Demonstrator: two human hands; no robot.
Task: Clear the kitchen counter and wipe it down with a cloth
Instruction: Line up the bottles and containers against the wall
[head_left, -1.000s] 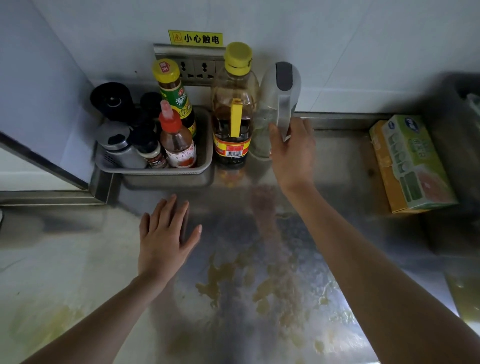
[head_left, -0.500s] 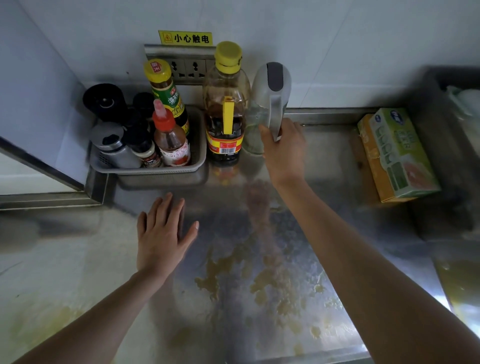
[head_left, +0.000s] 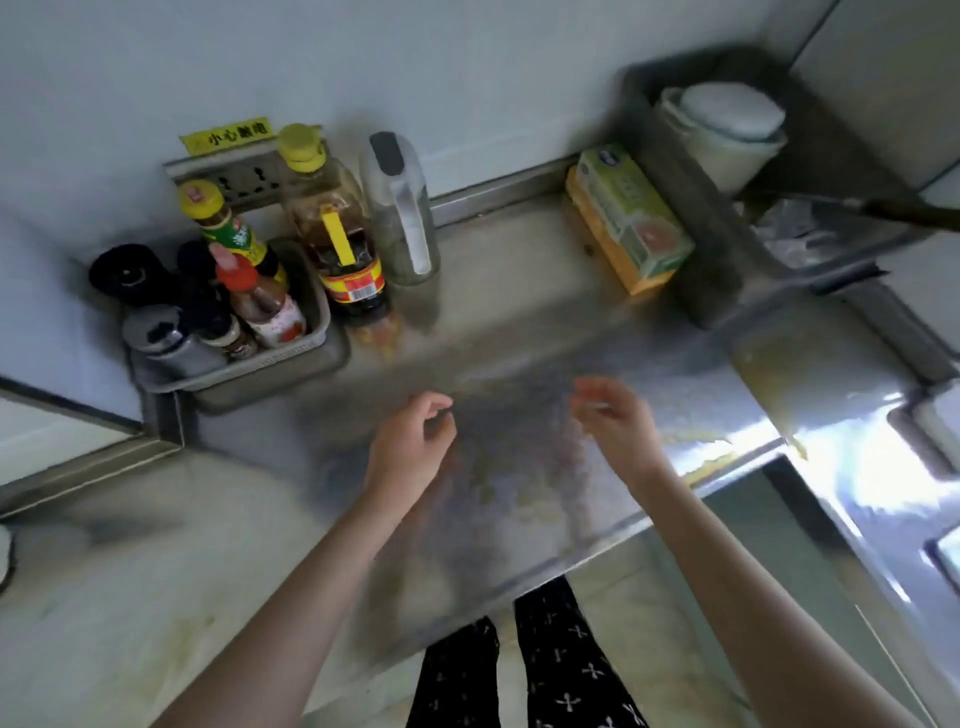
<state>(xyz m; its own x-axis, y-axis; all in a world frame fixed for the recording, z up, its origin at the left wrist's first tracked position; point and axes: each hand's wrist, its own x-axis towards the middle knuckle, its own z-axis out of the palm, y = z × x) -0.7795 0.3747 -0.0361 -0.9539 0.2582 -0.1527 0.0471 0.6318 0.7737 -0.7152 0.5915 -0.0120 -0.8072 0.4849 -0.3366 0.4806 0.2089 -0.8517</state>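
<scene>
The stainless-steel counter (head_left: 519, 322) shows yellowish smears (head_left: 498, 483). The right hand (head_left: 618, 426) has let go of the clear grey-handled plastic jug (head_left: 402, 218), standing far left by the wall (head_left: 467, 78); both it and the left hand (head_left: 410, 447) hover, fingers loosely curled, empty. No cloth visible; wiping seems next

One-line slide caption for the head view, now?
Over the stained steel counter, left hand and right hand hover empty; large sauce bottle and clear jug stand by the back wall.

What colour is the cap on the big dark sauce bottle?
Yellow cap, seen in the head view.
</scene>
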